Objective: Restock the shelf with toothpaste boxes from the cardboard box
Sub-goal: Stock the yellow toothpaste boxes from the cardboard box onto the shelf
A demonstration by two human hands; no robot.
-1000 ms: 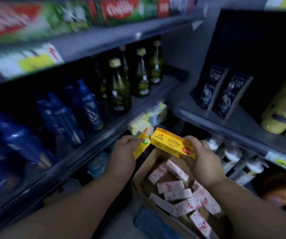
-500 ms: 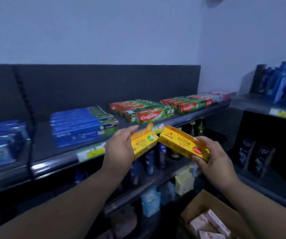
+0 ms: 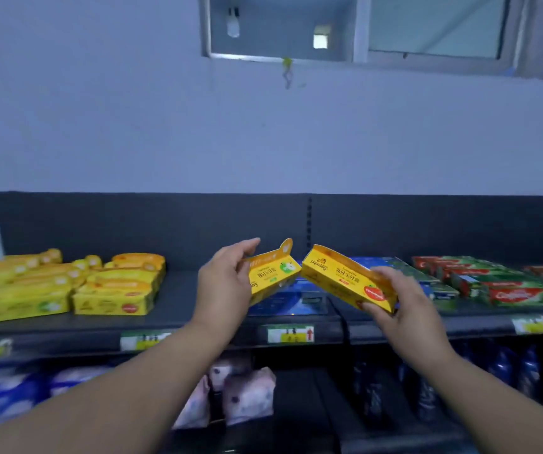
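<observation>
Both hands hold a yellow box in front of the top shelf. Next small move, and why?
Likely move the left hand leftward and set its yellow box on the bare part of the shelf, beside the matching yellow stack. The right hand holds a second yellow box, which could follow.

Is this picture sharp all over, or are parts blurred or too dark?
Head view: dim, bluish light; the green-marked box in the left hand and red-marked box in the right hand show readable print; the stacked yellow boxes are smeared; the lower shelf is dark.
</observation>
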